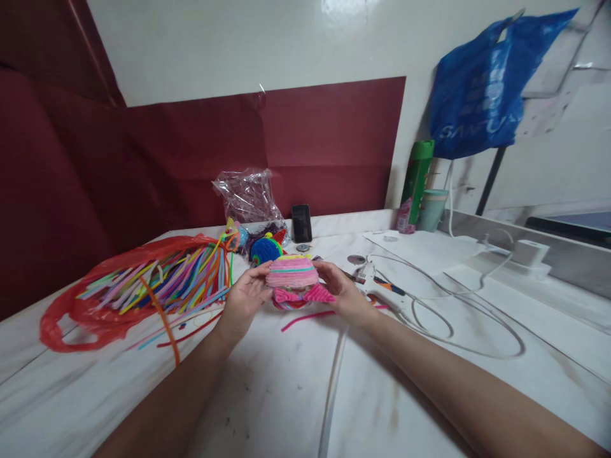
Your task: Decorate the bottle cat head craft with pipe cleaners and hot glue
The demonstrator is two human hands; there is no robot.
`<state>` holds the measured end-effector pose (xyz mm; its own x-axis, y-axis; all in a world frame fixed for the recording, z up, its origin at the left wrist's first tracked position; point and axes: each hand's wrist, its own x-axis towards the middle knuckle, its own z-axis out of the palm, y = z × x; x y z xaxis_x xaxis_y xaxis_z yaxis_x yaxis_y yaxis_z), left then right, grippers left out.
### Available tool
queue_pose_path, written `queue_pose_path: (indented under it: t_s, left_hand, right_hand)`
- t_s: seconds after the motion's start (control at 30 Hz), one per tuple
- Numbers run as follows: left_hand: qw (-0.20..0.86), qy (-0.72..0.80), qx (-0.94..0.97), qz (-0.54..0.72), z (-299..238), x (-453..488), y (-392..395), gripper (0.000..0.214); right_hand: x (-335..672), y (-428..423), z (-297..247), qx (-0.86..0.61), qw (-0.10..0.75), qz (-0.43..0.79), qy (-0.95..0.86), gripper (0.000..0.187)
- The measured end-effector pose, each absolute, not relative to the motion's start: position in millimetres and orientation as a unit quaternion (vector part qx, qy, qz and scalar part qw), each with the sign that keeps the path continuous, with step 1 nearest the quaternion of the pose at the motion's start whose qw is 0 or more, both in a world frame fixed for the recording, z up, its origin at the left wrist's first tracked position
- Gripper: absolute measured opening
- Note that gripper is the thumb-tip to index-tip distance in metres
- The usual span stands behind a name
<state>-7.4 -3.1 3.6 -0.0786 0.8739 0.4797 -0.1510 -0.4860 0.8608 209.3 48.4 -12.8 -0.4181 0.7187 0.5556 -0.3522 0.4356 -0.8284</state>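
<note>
Between my two hands is a rounded pink craft piece [292,273] of coiled pipe cleaners, with yellow and teal stripes and two pink fin-like flaps below. My left hand [247,294] grips its left side with the fingers closed on the edge. On the other side, my right hand [344,294] holds it near the right flap. A loose magenta pipe cleaner [305,318] lies on the table just under it. Behind it sits a blue and green round pipe-cleaner piece [265,250]. The underside of the pink piece is partly hidden.
A red plastic bag [52,327] with many coloured pipe cleaners [167,277] spreads at left. To the right lie a white glue gun [382,287] and its looping cable [518,346]. A black phone [301,222] leans at the back, beside clear plastic wrapping [248,194].
</note>
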Motion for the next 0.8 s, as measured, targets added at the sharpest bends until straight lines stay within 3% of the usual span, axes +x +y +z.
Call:
queue_pose_path:
  t_s: [0.33,0.5,0.7,0.8]
  left_hand:
    - [0.394,0.352,0.554,0.643,1.9,-9.2,-0.8,0.039]
    - [0.395,0.422,0.510,0.637,-3.4,-5.6,2.5,0.036]
    - [0.456,0.484,0.459,0.590,-16.9,-3.7,8.5,0.046]
    - [0.425,0.485,0.483,0.592,-16.4,1.8,5.3,0.048]
  right_hand:
    - [210.9,48.2,-14.1,-0.168,0.507,0.512,-0.672,0.052]
    - [213.2,50.0,-20.0,-0.236,0.471,0.522,-0.671,0.046]
    - [208.3,50.9,-22.2,-0.351,0.431,0.553,-0.620,0.040]
    - [206.7,47.3,-16.2,-0.391,0.424,0.550,-0.604,0.036]
